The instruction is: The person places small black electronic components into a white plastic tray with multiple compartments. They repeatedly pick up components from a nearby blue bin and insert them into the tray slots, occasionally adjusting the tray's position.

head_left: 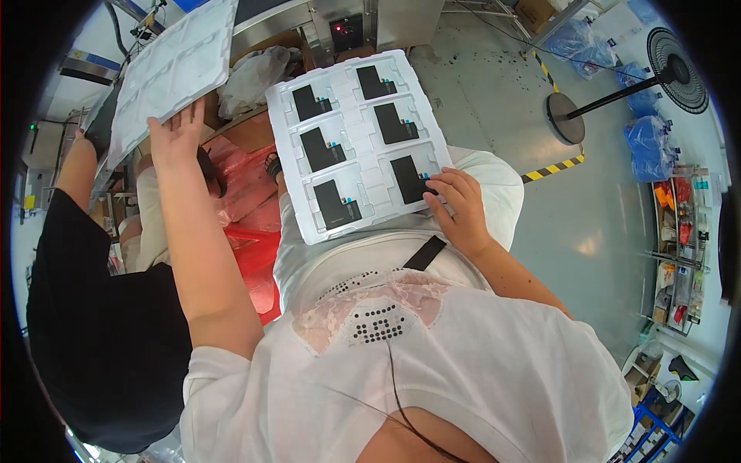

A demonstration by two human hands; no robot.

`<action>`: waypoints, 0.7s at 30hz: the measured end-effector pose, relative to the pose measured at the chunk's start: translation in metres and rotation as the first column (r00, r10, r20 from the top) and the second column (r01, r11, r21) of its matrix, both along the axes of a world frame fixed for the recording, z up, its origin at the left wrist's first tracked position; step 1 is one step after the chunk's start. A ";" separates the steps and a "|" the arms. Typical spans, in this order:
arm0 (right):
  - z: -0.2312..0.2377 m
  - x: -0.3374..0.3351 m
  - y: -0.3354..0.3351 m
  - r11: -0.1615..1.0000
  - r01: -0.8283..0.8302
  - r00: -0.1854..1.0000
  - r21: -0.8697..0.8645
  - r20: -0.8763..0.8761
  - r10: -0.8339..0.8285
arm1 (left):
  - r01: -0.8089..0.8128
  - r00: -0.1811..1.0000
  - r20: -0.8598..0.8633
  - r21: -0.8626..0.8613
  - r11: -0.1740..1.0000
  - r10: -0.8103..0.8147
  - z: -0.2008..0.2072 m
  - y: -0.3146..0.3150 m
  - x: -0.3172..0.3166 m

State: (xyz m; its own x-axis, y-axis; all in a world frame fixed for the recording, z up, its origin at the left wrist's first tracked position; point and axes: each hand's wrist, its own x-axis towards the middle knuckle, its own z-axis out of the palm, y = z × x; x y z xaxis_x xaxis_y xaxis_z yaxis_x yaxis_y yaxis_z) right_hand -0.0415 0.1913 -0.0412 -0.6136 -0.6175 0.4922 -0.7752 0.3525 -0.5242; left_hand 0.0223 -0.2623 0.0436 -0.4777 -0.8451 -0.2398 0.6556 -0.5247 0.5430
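Observation:
Across my lap lies a white moulded plastic tray [363,147] with several flat black L-shaped batteries in its pockets, each with a small connector with blue parts. My right hand [461,207] is at the tray's near right corner, thumb and bent fingers closed at the right edge of the near-right battery [407,178]. At the upper left, my left hand [177,133] grips the lower edge of a second white plastic tray [177,73]. It is tilted up, its thumb on the near side and its fingers partly hidden at the edge.
To my left sits another person in black [108,332], an arm raised beside the second tray. Red plastic sheeting [247,177] covers something below. Metal machinery [340,31] stands ahead. On the right are a black fan [567,117], blue water bottles [648,147] and a shelf rack [679,247].

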 end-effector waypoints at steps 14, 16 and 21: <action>-0.004 -0.023 -0.011 0.977 0.116 0.990 -0.181 0.097 -0.100 | 0.046 0.931 0.365 -0.129 0.991 0.004 -0.009 0.086 0.122; -0.001 -0.026 -0.017 0.974 0.114 0.990 -0.195 0.105 -0.095 | 0.109 0.899 0.437 -0.212 0.971 -0.006 -0.021 0.073 0.144; -0.003 -0.031 -0.022 0.964 0.151 0.978 -0.218 0.172 -0.114 | 0.231 0.809 0.587 -0.280 0.932 -0.025 -0.020 0.104 0.147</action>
State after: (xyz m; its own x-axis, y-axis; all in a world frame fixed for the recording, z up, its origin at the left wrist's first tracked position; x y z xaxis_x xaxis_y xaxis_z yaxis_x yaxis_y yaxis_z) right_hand -0.0725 0.1695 -0.0445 -0.7628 -0.4077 0.5019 -0.6315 0.3031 -0.7137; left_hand 0.1693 -0.1586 0.0240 -0.4524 -0.8626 -0.2264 0.1160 -0.3086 0.9441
